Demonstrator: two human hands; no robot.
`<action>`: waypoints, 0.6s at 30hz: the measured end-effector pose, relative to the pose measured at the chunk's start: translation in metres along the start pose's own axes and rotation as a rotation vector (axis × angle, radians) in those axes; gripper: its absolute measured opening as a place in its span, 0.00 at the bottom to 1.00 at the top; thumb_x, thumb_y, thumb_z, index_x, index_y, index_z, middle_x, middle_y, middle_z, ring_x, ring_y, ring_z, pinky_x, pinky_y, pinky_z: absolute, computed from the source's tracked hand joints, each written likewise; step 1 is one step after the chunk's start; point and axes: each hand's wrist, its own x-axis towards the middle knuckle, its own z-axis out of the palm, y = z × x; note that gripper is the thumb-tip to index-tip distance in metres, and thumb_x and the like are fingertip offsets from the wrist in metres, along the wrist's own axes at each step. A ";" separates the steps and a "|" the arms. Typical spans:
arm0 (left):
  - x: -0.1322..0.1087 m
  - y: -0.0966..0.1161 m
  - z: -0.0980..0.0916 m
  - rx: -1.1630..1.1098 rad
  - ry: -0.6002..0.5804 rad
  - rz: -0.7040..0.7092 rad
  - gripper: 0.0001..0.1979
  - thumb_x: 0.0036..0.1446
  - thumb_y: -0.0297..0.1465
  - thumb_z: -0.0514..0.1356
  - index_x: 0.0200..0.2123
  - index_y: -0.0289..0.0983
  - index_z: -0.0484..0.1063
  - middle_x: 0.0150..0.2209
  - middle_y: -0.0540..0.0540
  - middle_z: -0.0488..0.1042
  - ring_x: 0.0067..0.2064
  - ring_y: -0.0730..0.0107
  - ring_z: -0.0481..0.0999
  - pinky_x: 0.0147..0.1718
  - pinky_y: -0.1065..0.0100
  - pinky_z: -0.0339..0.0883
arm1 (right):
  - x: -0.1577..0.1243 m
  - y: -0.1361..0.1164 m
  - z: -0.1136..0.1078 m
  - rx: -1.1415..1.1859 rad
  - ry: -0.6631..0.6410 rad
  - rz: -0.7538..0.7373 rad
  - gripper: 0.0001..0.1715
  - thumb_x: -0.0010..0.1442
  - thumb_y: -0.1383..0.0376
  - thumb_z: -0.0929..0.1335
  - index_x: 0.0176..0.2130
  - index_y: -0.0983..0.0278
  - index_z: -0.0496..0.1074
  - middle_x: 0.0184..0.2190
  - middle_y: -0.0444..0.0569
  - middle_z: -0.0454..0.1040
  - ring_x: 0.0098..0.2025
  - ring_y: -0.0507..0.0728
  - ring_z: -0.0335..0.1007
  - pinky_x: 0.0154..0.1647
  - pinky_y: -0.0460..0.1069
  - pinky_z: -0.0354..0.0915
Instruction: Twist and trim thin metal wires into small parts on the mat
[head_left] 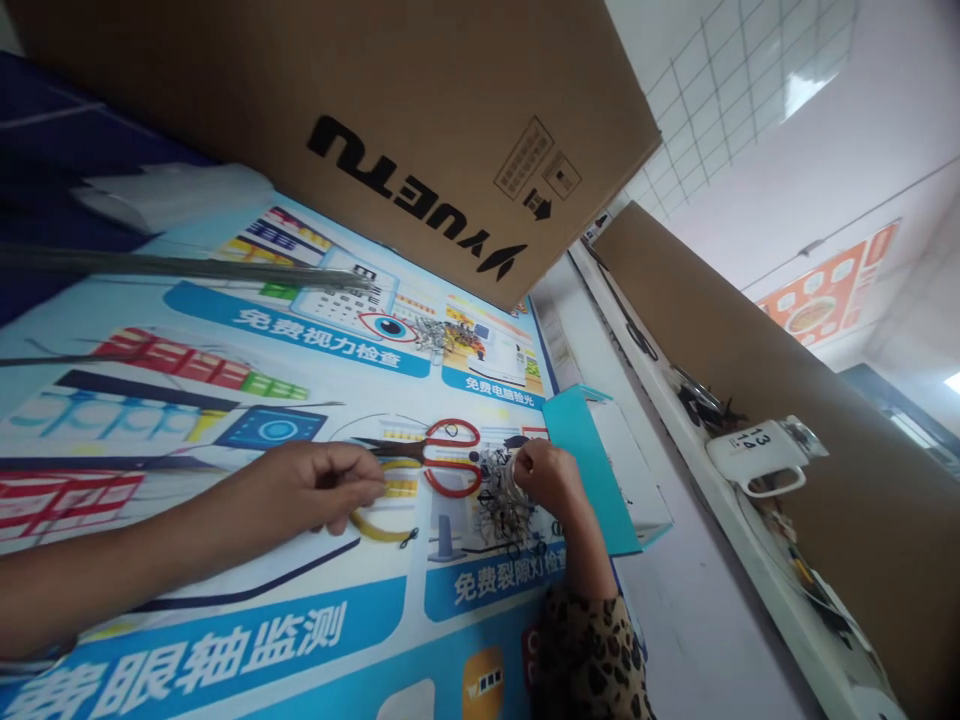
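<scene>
My left hand [322,487] rests on a printed poster [247,400] that covers the table, fingers pinched together just left of the blades of red-handled scissors [452,458]. What the pinch holds is too thin to name. A yellow loop [379,525] lies under that hand. My right hand [544,478], with a leopard-print sleeve, is curled shut over a pile of small dark wire pieces [501,510] right of the scissors. Whatever it grips is hidden.
A large cardboard box [390,110] stands across the back of the poster. An open teal box [600,470] lies by my right hand. A second wire pile [439,335] sits farther back. Long metal rods [187,266] lie at left. A white mug [757,456] sits on the right ledge.
</scene>
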 end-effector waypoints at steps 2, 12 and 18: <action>-0.002 -0.001 0.002 -0.013 0.001 0.029 0.14 0.57 0.43 0.61 0.33 0.38 0.76 0.21 0.55 0.70 0.25 0.74 0.66 0.26 0.73 0.55 | -0.007 -0.016 -0.006 0.146 0.075 -0.057 0.07 0.59 0.71 0.65 0.30 0.63 0.71 0.30 0.49 0.75 0.33 0.54 0.70 0.34 0.47 0.60; -0.018 -0.006 0.026 -0.006 0.025 0.125 0.15 0.56 0.44 0.58 0.27 0.39 0.68 0.20 0.55 0.61 0.24 0.72 0.60 0.25 0.70 0.54 | -0.022 -0.111 0.030 1.754 -0.082 -0.206 0.15 0.57 0.58 0.75 0.26 0.62 0.71 0.20 0.41 0.68 0.22 0.50 0.58 0.26 0.47 0.57; -0.018 -0.006 0.029 0.044 0.072 0.204 0.13 0.56 0.41 0.56 0.25 0.40 0.63 0.24 0.54 0.60 0.27 0.71 0.58 0.27 0.69 0.54 | -0.023 -0.117 0.039 1.896 -0.142 -0.180 0.17 0.56 0.56 0.76 0.25 0.62 0.70 0.18 0.40 0.68 0.20 0.50 0.58 0.25 0.48 0.56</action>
